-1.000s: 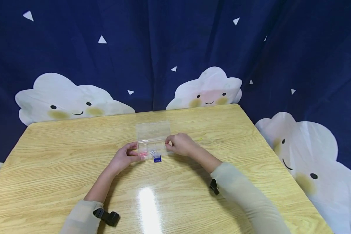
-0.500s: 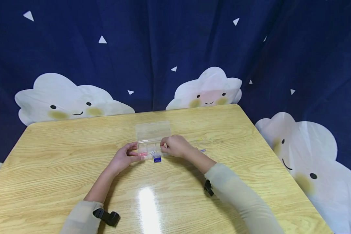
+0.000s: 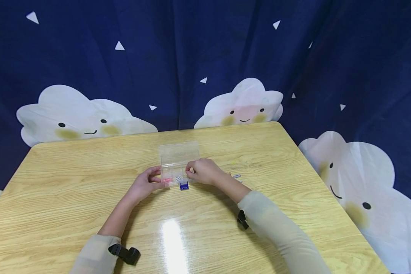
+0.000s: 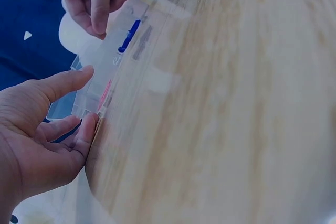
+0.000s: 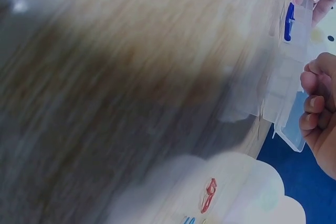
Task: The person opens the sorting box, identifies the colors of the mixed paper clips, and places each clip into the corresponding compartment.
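A clear plastic compartment box (image 3: 179, 152) lies on the table with its lid folded back and a blue latch (image 3: 183, 186) at its front. Pink paper clips (image 3: 167, 180) sit in its left compartment, white paper clips (image 3: 179, 178) in the one beside it. My left hand (image 3: 147, 185) grips the box's left end, thumb at the front and fingers round the side. Above the right part of the box, my right hand (image 3: 205, 171) has thumb and index fingertips close together, the other fingers curled. Whether something small is between those fingertips is hidden.
Right of the box lie loose paper clips: a blue one (image 3: 237, 176), yellow ones (image 3: 233, 163) farther back, and a red one (image 5: 209, 195) in the right wrist view. The wooden table (image 3: 89, 182) ends at a dark blue curtain (image 3: 140, 76) with cloud prints.
My right hand has moved a little left over the box, uncovering the blue paper clip on the table. My left hand and the box have stayed in place.
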{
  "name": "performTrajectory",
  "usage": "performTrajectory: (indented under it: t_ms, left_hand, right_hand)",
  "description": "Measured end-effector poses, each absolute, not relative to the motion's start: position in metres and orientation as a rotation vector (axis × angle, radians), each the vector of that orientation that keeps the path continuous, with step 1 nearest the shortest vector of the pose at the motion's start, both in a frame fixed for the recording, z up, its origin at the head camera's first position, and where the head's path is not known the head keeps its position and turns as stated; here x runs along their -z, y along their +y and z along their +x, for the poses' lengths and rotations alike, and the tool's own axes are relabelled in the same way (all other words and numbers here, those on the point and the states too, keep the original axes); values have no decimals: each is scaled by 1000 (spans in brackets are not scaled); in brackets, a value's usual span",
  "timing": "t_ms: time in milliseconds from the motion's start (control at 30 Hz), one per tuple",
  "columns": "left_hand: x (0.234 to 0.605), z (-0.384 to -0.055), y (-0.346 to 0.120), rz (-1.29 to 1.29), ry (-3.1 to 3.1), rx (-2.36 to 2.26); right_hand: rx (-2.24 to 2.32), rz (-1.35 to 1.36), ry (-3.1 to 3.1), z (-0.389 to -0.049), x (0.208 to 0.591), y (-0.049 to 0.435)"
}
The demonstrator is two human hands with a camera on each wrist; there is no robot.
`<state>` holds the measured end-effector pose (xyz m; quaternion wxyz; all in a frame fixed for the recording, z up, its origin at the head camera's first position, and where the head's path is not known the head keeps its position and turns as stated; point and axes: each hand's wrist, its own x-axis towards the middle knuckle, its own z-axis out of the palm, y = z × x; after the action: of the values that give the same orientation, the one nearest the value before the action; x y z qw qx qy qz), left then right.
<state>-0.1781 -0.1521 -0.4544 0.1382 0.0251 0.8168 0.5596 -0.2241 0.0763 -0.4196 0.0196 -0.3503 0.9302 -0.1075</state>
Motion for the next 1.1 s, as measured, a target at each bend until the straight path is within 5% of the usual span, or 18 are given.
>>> performTrajectory:
  t_ms: [1100]
  left_hand:
    - [455, -180, -153, 64, 2353, -1603]
  right_hand:
    - [361, -901, 2979, -236, 410, 130]
